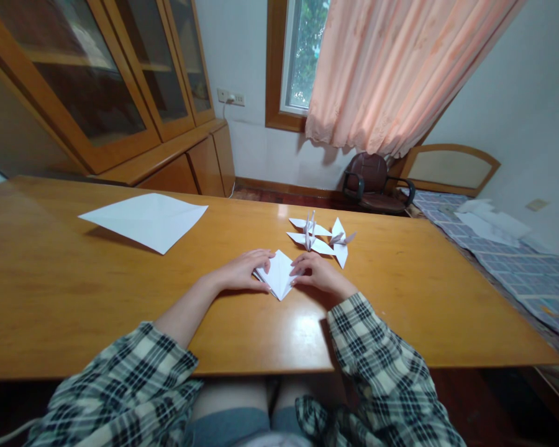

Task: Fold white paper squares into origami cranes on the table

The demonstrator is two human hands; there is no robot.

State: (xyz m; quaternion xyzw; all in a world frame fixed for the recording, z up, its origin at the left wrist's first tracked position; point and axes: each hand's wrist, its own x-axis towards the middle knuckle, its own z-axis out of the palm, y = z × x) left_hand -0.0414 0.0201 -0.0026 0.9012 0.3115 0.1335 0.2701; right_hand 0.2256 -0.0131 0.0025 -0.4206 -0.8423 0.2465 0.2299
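Note:
A small folded white paper (278, 273), kite-shaped, lies on the wooden table (74, 292) in front of me. My left hand (243, 270) rests flat on its left edge, fingers stretched out and pressing the paper. My right hand (317, 273) presses its right edge with curled fingertips. Just beyond them stand two finished white paper cranes (310, 234) (341, 241). A larger creased white sheet (146, 220) lies flat at the far left of the table.
A wooden cabinet with glass doors (97, 81) stands behind the table on the left. A dark office chair (372, 183) sits under the window with a pink curtain (391, 68). A bed with a patterned cover (507, 261) runs along the right.

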